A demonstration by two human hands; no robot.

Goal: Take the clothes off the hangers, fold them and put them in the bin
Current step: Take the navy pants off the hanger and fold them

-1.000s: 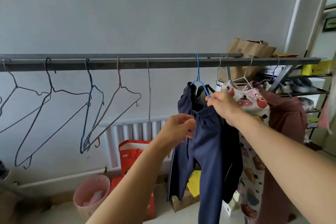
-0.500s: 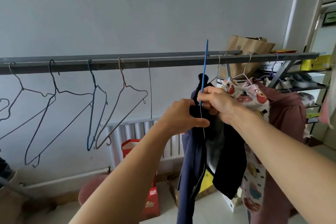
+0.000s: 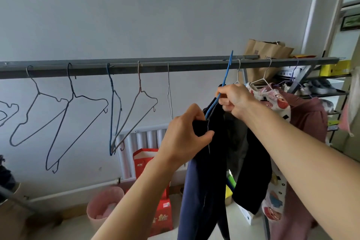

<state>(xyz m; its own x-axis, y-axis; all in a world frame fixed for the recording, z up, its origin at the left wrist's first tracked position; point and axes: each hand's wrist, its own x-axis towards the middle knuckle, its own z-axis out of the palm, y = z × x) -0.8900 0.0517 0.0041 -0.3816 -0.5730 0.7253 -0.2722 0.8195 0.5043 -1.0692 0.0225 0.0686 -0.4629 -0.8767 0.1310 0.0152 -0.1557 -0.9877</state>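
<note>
A second ago the blue hanger [image 3: 224,87] sat hooked on the rail [image 3: 175,67]; now my right hand [image 3: 236,101] pinches its neck with the hook lifted clear, I think. My left hand [image 3: 187,132] clutches the navy trousers [image 3: 196,191] at centre frame. Next they slide off for folding; the pink bin [image 3: 105,208] waits lower left.

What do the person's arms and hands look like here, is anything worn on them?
Both arms are bare from the bottom of the picture to the wrists: no sleeves, gloves or watch show. The left hand and the right hand carry no rings or bands on the fingers that can be seen. No markings are visible on either forearm.
</note>
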